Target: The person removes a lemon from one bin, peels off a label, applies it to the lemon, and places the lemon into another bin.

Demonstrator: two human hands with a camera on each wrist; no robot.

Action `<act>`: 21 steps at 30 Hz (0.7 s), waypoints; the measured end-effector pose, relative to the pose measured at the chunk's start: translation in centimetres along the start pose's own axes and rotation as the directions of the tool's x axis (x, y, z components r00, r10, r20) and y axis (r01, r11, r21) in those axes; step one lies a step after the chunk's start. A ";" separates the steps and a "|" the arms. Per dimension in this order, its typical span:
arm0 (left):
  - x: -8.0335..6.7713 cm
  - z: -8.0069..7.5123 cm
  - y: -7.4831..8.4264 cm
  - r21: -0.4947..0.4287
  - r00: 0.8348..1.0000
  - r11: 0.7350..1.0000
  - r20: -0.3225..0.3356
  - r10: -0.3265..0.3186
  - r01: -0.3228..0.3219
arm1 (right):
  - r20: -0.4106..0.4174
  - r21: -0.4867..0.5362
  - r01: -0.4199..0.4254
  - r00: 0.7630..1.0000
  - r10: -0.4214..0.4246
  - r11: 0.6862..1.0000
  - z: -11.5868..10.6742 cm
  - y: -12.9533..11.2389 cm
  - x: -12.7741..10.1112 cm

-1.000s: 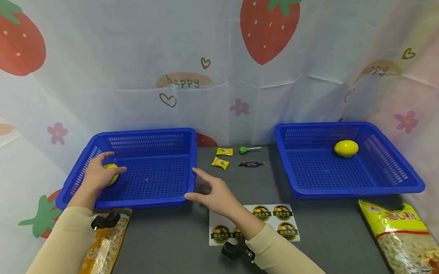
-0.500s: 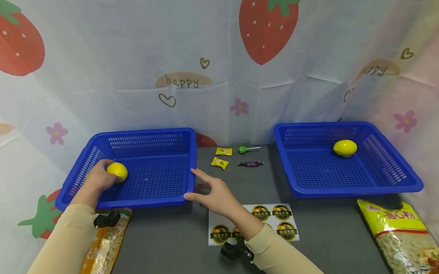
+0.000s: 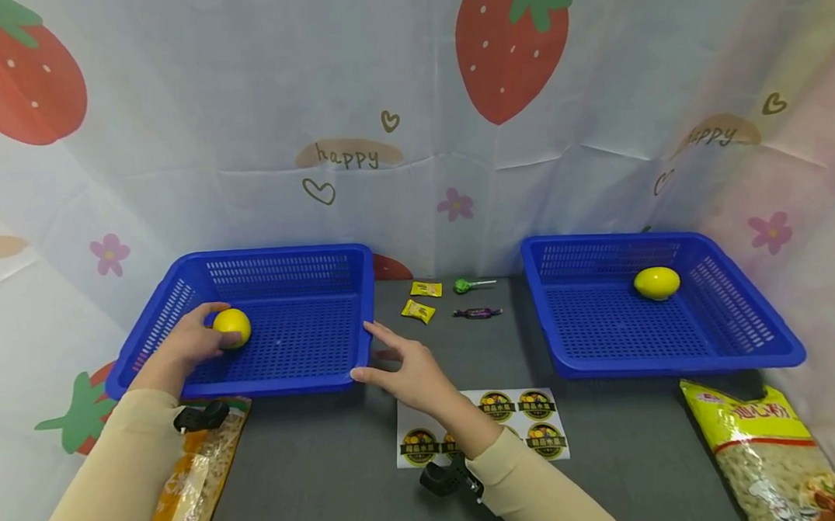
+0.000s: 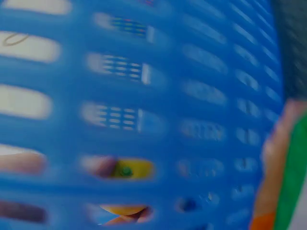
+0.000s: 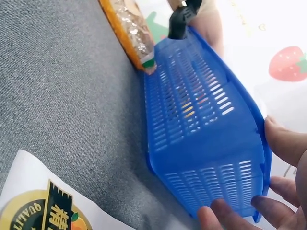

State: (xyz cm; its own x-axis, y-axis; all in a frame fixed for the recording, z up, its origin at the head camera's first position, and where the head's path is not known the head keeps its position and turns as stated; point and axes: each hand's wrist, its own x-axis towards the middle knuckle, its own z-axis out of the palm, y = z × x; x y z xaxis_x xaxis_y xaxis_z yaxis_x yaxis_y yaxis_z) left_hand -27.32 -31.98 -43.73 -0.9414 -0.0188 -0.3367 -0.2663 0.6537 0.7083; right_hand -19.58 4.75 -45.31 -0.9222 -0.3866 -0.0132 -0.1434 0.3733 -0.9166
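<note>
A yellow lemon-shaped ball lies in the left part of the left blue basket. My left hand grips it from the left, thumb on top. The left wrist view is blurred: through the slots of the basket wall a bit of the yellow ball shows. My right hand rests against the basket's front right corner with straight fingers and the thumb on the rim. In the right wrist view its fingertips touch the basket corner.
A second blue basket at the right holds another yellow ball. Between the baskets lie yellow candies, a green lollipop and a purple candy. A sticker sheet lies under my right forearm. Snack bags lie front left and right.
My left hand has shifted the yellow ball a little to the right in the basket, so more of it shows. The right hand has stayed at the corner.
</note>
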 end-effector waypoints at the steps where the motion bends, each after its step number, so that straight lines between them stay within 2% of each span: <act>1: -0.1 -0.1 0.0 -0.030 1.000 1.000 0.012 -0.001 0.001 | 0.000 -0.001 0.004 1.000 -0.004 1.000 0.0 0.0 0.0; 8: -0.8 -0.6 0.3 -0.223 0.990 0.975 0.133 0.050 -0.019 | 0.009 -0.006 0.015 1.000 -0.015 1.000 0.0 -0.2 0.1; 13: -1.4 -0.9 0.6 -0.285 0.971 0.958 0.216 0.103 -0.038 | 0.010 -0.021 -0.013 1.000 0.013 1.000 -0.2 -0.5 0.1; 17: -1.8 -0.9 1.0 -0.302 0.965 0.952 0.234 0.116 -0.041 | 0.007 -0.042 -0.010 1.000 0.010 0.999 -0.4 -0.5 0.2; 21: -2.3 -0.6 1.7 -0.336 0.967 0.941 0.225 0.119 -0.038 | 0.009 -0.055 -0.007 1.000 0.007 0.998 -0.6 -0.5 0.2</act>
State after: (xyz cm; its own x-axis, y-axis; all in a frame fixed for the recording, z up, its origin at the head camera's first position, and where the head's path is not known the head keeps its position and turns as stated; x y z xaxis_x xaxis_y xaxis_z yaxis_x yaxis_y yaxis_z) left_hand -25.71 -31.27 -41.38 -0.8957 0.2297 -0.3808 -0.2848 0.3613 0.8879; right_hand -19.90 4.99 -44.67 -0.9199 -0.3915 -0.0233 -0.1567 0.4213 -0.8933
